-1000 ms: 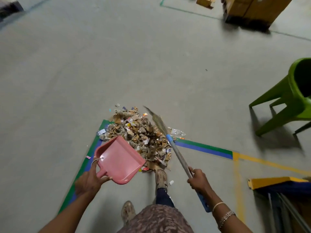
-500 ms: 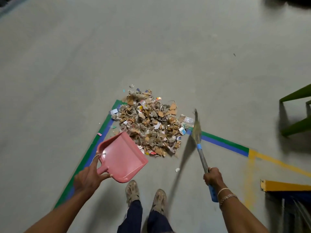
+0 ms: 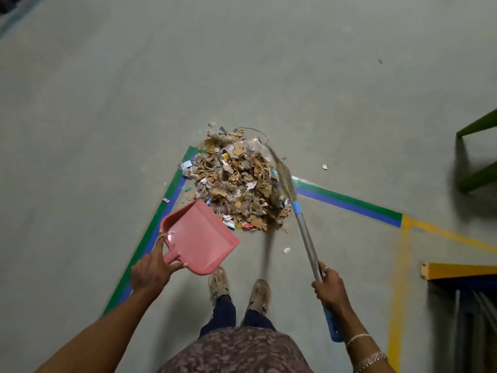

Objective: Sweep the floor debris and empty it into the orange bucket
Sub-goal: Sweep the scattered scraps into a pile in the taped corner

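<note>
A heap of cardboard scraps and paper debris (image 3: 236,181) lies on the grey floor at the corner of the green-blue tape. My left hand (image 3: 152,270) grips the handle of a pink dustpan (image 3: 200,236), held just left of and below the heap, its open edge near the debris. My right hand (image 3: 329,288) grips the metal handle of a broom (image 3: 304,230) with a blue collar. Its straw bristles (image 3: 283,172) rest against the heap's right side. No orange bucket is in view.
Green chair legs (image 3: 476,154) stand at the right edge. A yellow and blue frame (image 3: 457,273) sits at lower right. Small stray scraps (image 3: 286,250) lie near my shoes (image 3: 239,290). Yellow tape (image 3: 398,292) runs down the floor on the right.
The broom swung out to the right of the heap, then its bristles came back against the heap's right side. The view tilted downward. The dustpan stayed beside the heap.
</note>
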The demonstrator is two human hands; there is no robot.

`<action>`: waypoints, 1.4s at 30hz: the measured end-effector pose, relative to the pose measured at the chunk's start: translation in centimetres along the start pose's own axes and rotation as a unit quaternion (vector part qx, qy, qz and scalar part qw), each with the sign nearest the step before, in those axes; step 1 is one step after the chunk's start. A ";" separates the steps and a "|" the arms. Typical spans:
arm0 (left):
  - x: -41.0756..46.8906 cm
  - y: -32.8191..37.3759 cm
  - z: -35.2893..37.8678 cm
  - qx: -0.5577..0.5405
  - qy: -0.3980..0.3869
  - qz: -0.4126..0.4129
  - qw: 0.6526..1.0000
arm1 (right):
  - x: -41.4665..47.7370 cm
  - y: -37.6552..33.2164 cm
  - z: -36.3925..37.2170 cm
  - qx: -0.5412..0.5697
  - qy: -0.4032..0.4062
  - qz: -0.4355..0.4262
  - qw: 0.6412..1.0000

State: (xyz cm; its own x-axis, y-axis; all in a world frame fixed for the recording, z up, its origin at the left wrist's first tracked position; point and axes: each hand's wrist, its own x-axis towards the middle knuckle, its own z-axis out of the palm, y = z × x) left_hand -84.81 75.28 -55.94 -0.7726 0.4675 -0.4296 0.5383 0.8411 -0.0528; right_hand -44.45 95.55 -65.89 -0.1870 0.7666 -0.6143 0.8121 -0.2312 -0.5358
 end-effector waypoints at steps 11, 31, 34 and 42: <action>-2.7 -3.1 1.1 0.013 0.004 0.030 0.999 | -9.4 12.4 3.5 -0.040 -0.031 0.231 0.972; -2.1 -17.5 1.1 0.007 -0.015 0.089 0.996 | -21.4 -5.9 7.7 0.234 0.062 0.125 0.962; -0.7 -17.0 0.0 -0.014 -0.004 0.098 0.995 | -19.4 -6.1 4.8 0.211 0.101 0.126 0.964; 3.0 -10.7 -1.6 -0.026 -0.005 0.094 0.995 | -4.5 -6.7 -2.6 0.188 0.130 0.141 0.963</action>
State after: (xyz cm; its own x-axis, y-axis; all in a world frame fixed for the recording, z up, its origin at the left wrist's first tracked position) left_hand -93.44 68.12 -55.26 -0.6570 0.6150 -0.4360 0.6545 0.7523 0.0749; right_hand -47.62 95.19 -58.05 0.1962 0.7544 -0.6264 0.5444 -0.6151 -0.5703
